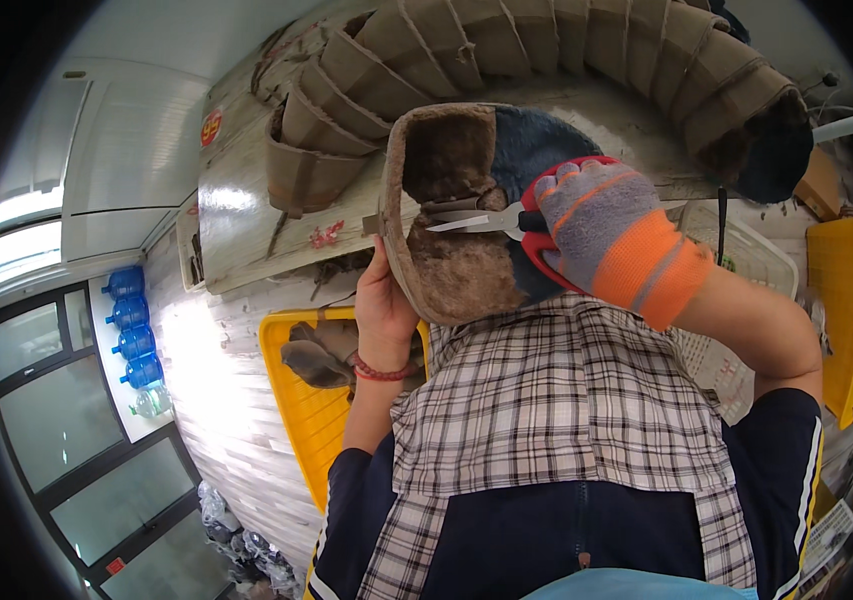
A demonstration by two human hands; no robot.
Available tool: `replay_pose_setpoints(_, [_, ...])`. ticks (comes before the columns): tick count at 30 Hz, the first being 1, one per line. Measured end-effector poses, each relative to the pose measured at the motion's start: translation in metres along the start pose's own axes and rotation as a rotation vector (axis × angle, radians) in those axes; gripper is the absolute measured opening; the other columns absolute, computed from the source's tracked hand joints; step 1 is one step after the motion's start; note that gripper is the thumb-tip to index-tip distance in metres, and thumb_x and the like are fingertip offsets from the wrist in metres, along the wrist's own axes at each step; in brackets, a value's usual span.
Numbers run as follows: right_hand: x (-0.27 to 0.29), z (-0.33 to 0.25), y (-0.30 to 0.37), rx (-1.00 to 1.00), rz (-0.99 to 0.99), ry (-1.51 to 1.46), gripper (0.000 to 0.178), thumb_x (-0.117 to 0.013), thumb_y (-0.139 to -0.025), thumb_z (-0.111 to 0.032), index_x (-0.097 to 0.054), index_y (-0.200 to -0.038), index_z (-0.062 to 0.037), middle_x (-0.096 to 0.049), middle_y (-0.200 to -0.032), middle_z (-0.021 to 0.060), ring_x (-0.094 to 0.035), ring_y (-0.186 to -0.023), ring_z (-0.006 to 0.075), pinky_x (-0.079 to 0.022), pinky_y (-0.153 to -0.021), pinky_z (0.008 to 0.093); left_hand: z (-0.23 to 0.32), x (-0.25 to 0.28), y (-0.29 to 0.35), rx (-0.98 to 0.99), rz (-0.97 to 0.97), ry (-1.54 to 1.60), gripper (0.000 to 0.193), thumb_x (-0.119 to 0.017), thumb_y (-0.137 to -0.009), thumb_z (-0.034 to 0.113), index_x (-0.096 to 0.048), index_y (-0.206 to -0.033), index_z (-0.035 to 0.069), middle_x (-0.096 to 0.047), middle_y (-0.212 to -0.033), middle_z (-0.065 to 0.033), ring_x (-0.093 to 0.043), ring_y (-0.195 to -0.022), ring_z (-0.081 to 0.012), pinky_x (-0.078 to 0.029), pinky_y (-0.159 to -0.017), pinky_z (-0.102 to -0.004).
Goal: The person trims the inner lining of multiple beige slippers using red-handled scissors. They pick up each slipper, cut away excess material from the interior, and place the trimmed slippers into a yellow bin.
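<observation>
A brown fur-lined hat (458, 272) with a dark blue lining is held up in front of my chest, its hollow side facing me. My bare left hand (382, 305), a red beaded bracelet at the wrist, grips its left edge; most of the fingers are hidden behind it. On my right hand (606, 220) is a grey and orange glove. That hand is closed round the red handles of a pair of scissors (476, 223), whose pale blade points left across the fur inside the hat.
Behind the hat, a long curved row of nested brown hats (426, 50) lies on a worn table (236, 215). A yellow crate (301, 420) with brown pieces sits below left. To the right are a white basket (781, 255) and another yellow crate (851, 310). Blue water bottles (131, 315) stand far left.
</observation>
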State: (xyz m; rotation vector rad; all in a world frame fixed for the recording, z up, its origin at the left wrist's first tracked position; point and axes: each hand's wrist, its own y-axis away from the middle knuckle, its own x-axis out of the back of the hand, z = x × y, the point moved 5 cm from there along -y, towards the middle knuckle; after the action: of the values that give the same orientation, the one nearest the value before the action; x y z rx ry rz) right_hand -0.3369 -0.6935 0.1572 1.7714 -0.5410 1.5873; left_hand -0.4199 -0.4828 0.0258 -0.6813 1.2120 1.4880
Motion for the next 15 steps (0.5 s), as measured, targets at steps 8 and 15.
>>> replay_pose_setpoints(8, [-0.005,-0.003,-0.006,0.062,-0.005,-0.01,0.033,-0.072,-0.071,-0.021,-0.064,-0.101,-0.0085,-0.066,-0.088,0.0077,-0.066,-0.079,0.0217,-0.053,-0.061,0.032,-0.003,-0.005,-0.001,-0.029,-0.027,0.034,0.039,-0.046,-0.096,0.027,-0.049,-0.125,0.002,-0.055,-0.124,-0.013,-0.051,-0.116,-0.0269,-0.038,-0.102,-0.0422])
replay_pose_setpoints(15, [-0.017,-0.003,-0.006,0.074,-0.019,-0.002,0.039,-0.062,-0.08,-0.038,-0.058,-0.106,-0.0093,-0.063,-0.087,0.0087,-0.06,-0.078,0.0236,-0.048,-0.069,0.0351,-0.006,-0.008,0.0,0.008,-0.098,0.094,0.038,-0.048,-0.096,0.025,-0.049,-0.125,0.002,-0.055,-0.124,-0.0127,-0.052,-0.115,-0.0266,-0.039,-0.102,-0.0416])
